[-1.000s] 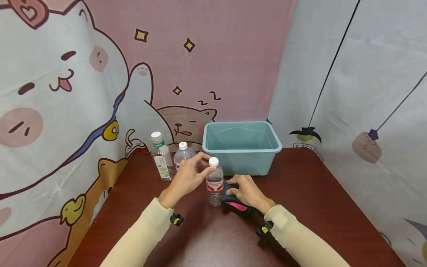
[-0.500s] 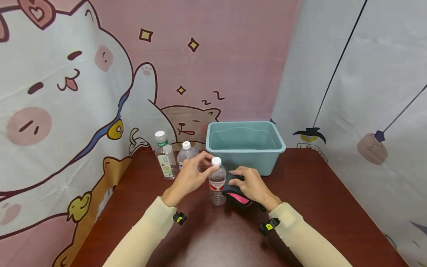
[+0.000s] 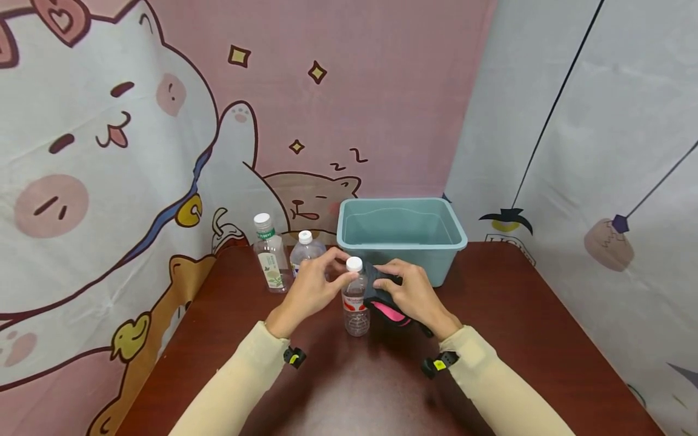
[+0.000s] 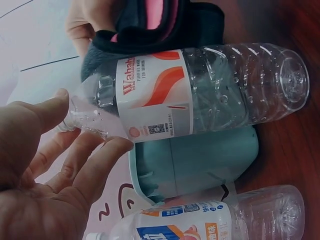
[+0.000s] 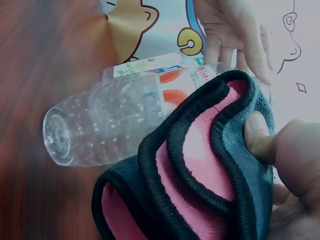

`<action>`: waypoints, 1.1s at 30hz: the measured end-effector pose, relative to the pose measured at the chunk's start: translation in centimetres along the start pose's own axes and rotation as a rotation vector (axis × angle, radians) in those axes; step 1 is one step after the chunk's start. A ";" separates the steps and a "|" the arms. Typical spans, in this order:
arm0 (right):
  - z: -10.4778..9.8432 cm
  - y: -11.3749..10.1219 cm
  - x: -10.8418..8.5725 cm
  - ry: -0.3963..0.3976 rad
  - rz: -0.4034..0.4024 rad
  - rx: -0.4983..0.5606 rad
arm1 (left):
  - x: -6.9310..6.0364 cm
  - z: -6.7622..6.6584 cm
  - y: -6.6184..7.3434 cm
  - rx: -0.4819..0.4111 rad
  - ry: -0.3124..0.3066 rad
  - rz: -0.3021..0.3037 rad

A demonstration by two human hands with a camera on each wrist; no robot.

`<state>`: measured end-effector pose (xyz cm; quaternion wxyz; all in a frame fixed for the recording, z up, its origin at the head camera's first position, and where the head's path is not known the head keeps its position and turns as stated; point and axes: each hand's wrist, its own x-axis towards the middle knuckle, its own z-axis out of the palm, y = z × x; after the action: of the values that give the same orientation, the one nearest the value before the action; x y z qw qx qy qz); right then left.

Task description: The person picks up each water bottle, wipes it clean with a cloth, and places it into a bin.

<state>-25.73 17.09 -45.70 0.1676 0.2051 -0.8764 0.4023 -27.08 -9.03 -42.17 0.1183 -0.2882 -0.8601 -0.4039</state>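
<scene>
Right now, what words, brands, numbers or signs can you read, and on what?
"Wahah", cut off: front bottle.
"PURIFIED WATER FOR DRINKING", small: front bottle.
"LIGH", rest unclear: grey backdrop.
"Z Z": pink backdrop.
Bottle with orange-and-blue label: Chinese characters, too cut off and blurred to quote.
Green-necked bottle: label print too small to read.
Numbers: none readable.

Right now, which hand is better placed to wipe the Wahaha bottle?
Right, probably: the right hand pinches the folded black-edged cloth beside the Wahaha bottle. The left hand looks occupied, its grip holding that bottle near its top.
</scene>
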 end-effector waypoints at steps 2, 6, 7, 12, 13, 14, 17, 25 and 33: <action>-0.1 -0.3 0.2 0.013 -0.007 0.001 | 0.0 0.0 0.1 0.001 -0.002 -0.003; -0.1 -0.8 0.6 0.026 -0.026 0.007 | 0.0 0.0 0.2 0.000 0.000 -0.011; -0.2 -1.0 0.7 0.027 -0.029 0.011 | 0.0 0.0 0.2 -0.002 -0.001 -0.013; -0.3 -1.2 0.6 0.042 -0.039 0.007 | 0.1 0.2 0.2 -0.021 -0.016 -0.002; -0.4 -1.3 0.6 0.042 -0.041 0.002 | 0.1 0.2 0.2 -0.021 -0.017 -0.003; -0.4 -1.3 0.6 0.040 -0.045 -0.004 | 0.1 0.1 0.2 -0.020 -0.017 -0.004; -0.5 -1.5 0.7 0.027 -0.057 -0.021 | 0.2 0.0 0.2 -0.017 -0.009 -0.009; -0.8 -1.8 0.5 -0.001 -0.080 -0.080 | 0.1 0.3 0.2 -0.011 -0.014 -0.003; -0.3 -1.4 0.3 0.022 -0.144 -0.102 | 0.0 0.2 0.1 -0.005 0.006 -0.001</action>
<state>-25.26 16.47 -44.49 0.2156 0.2544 -0.8768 0.3464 -26.96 -8.80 -42.25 0.1199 -0.2867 -0.8589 -0.4071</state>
